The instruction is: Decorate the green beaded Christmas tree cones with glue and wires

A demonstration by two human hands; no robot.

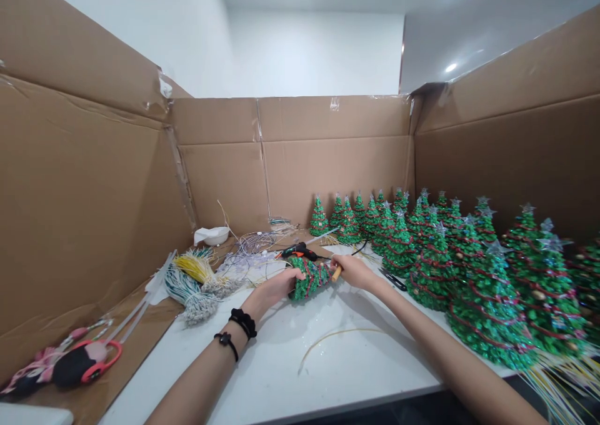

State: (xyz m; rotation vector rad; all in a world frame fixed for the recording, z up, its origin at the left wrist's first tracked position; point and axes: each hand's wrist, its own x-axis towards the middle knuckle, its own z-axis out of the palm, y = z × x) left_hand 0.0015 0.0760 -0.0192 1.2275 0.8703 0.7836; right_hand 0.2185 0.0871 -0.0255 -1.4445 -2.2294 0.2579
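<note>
Left hand (276, 285) curled around narrow end of small green Christmas tree (312, 279); right hand (356, 272) closed on wooden stem (336, 274) at its base. Tree held sideways above white tabletop (281, 375), no star visible. Rows of starred trees (434, 275) stand at right, looking finished. Loose wire bundles (194, 281) and hot glue gun (297, 250) remain at left.

Rows of star-topped green tinsel Christmas trees (450, 269) on white table (300, 375), right side. Orange-black hot glue gun (297, 250) lying beyond, green-yellow wire bundles (190, 290) left, white bowl (215, 235), pink-black item (87, 364), cardboard walls (328, 162) around.
</note>
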